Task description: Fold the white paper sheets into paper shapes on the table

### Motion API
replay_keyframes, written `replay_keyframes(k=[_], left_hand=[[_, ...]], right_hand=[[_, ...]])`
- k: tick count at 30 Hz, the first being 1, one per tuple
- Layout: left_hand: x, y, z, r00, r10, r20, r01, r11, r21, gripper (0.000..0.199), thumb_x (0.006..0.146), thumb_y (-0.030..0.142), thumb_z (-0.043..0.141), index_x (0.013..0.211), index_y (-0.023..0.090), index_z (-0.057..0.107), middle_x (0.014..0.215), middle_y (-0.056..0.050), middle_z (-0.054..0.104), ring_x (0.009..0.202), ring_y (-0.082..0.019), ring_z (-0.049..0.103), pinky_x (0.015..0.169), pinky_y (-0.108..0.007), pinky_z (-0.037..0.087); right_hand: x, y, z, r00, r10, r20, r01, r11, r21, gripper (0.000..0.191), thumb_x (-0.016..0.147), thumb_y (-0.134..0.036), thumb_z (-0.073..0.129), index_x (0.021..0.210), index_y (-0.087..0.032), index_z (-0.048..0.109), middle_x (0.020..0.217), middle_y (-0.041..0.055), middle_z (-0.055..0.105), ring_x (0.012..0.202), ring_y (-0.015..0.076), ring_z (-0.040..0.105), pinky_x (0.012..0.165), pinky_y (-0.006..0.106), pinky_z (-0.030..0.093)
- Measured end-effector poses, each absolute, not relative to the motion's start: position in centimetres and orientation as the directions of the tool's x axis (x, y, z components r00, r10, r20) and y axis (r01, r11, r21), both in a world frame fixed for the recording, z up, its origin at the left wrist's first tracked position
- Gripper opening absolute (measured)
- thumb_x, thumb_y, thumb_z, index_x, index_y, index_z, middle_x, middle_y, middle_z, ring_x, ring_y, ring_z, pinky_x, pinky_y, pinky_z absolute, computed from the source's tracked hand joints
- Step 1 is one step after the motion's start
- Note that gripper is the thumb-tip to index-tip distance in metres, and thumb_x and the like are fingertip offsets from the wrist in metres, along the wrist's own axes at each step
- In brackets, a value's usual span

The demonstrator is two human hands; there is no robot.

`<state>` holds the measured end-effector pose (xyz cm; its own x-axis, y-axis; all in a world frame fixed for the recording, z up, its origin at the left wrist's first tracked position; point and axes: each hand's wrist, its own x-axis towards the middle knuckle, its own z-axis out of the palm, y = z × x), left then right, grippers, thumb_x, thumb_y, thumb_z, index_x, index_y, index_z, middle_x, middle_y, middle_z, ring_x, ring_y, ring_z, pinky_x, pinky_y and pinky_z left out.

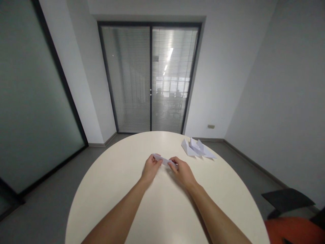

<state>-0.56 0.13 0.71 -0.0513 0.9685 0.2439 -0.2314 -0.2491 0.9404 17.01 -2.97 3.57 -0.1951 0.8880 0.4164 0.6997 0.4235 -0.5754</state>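
Note:
A narrow strip of folded white paper [165,161] is held between my two hands, just above the round cream table [106,203]. My left hand [150,168] pinches its left end, with the thumb on the near side. The right end is gripped by the thumb and fingers of my right hand [183,170]. Farther back on the right, several folded white paper pieces [196,148] lie bunched together on the table, apart from my hands.
Beyond the table stand glass doors [151,78] with blinds. A chair with a black back [288,200] and an orange-red seat [294,230] is at the lower right. A frosted glass panel [33,101] is on the left.

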Motion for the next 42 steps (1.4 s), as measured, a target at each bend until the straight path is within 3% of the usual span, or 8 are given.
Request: replay_keyframes(k=[7, 11, 17, 23, 27, 32, 38, 42], left_hand=[[-0.4, 0.4, 0.4, -0.019, 0.984, 0.178, -0.219, -0.178, 0.959, 0.037, 0.071, 0.032, 0.079, 0.097, 0.017, 0.058, 0.095, -0.010, 0.073, 0.083, -0.022, 0.071, 0.077, -0.035, 0.057], [-0.6, 0.4, -0.4, -0.051, 0.974, 0.220, -0.113, -0.224, 0.968, 0.062, 0.075, 0.022, 0.073, 0.130, 0.017, 0.045, 0.117, -0.016, 0.068, 0.099, -0.024, 0.070, 0.089, -0.039, 0.056], [-0.6, -1.5, -0.6, -0.001, 0.848, 0.529, 0.515, -0.453, 0.728, 0.087, 0.073, 0.014, 0.069, 0.152, 0.020, 0.033, 0.165, -0.013, 0.017, 0.152, -0.031, 0.017, 0.122, -0.048, 0.022], [-0.1, -2.6, -0.6, 0.324, 0.831, 0.453, 0.469, -0.557, 0.686, 0.044, 0.085, 0.015, 0.053, 0.127, 0.024, 0.064, 0.130, -0.009, 0.066, 0.123, -0.027, 0.058, 0.113, -0.043, 0.039], [-0.1, -3.0, -0.3, 0.327, 0.834, 0.445, 0.565, -0.550, 0.615, 0.036, 0.085, 0.017, 0.053, 0.117, 0.021, 0.070, 0.128, -0.012, 0.066, 0.122, -0.030, 0.057, 0.112, -0.045, 0.037], [-0.2, -3.1, 0.4, 0.312, 0.844, 0.437, 0.625, -0.528, 0.575, 0.034, 0.086, 0.012, 0.047, 0.106, 0.019, 0.073, 0.113, -0.014, 0.069, 0.112, -0.029, 0.059, 0.108, -0.043, 0.040], [-0.4, -2.5, -0.5, 0.292, 0.860, 0.419, 0.638, -0.502, 0.585, 0.041, 0.087, 0.016, 0.046, 0.121, 0.018, 0.068, 0.129, -0.015, 0.064, 0.127, -0.028, 0.053, 0.113, -0.042, 0.037], [-0.4, -2.2, -1.5, 0.344, 0.857, 0.385, 0.648, -0.513, 0.563, 0.045, 0.090, 0.024, 0.045, 0.131, 0.011, 0.061, 0.145, -0.018, 0.054, 0.142, -0.031, 0.040, 0.120, -0.045, 0.026]], right_hand=[[16.7, -3.1, 3.8, -0.167, 0.922, 0.348, 0.704, 0.359, -0.613, 0.038, 0.095, -0.048, 0.048, 0.115, -0.023, 0.069, 0.089, 0.0048, 0.075, 0.075, 0.0210, 0.065, 0.066, 0.028, 0.043], [16.9, -3.1, 3.7, -0.197, 0.932, 0.303, 0.742, 0.344, -0.575, 0.040, 0.096, -0.047, 0.047, 0.119, -0.023, 0.069, 0.083, 0.0040, 0.075, 0.071, 0.0202, 0.065, 0.063, 0.027, 0.040], [17.4, -2.9, 3.2, -0.231, 0.941, 0.246, 0.838, 0.322, -0.441, 0.038, 0.098, -0.042, 0.047, 0.123, -0.022, 0.068, 0.096, 0.0075, 0.076, 0.088, 0.0226, 0.069, 0.074, 0.029, 0.043], [17.7, -2.4, 3.0, -0.220, 0.937, 0.270, 0.871, 0.313, -0.379, 0.040, 0.096, -0.033, 0.049, 0.132, -0.020, 0.061, 0.114, 0.0098, 0.072, 0.104, 0.0241, 0.066, 0.088, 0.032, 0.046], [17.1, -2.9, 3.8, -0.279, 0.892, 0.356, 0.869, 0.392, -0.302, 0.038, 0.095, -0.025, 0.048, 0.127, -0.015, 0.065, 0.125, 0.0143, 0.067, 0.116, 0.0272, 0.058, 0.101, 0.037, 0.042], [15.2, -4.3, 3.6, -0.438, 0.839, 0.321, 0.717, 0.542, -0.438, 0.050, 0.104, -0.038, 0.026, 0.139, -0.018, 0.056, 0.141, 0.0117, 0.058, 0.130, 0.0237, 0.052, 0.112, 0.039, 0.036], [15.6, -4.2, 2.0, -0.391, 0.920, 0.014, 0.850, 0.366, -0.378, 0.065, 0.104, -0.048, 0.017, 0.157, -0.011, 0.028, 0.163, 0.0113, 0.023, 0.152, 0.0278, 0.017, 0.123, 0.048, 0.016], [16.5, -3.8, 1.7, -0.317, 0.948, -0.012, 0.915, 0.303, -0.267, 0.063, 0.103, -0.041, 0.021, 0.158, -0.010, 0.024, 0.164, 0.0120, 0.017, 0.152, 0.0308, 0.012, 0.122, 0.052, 0.015]])
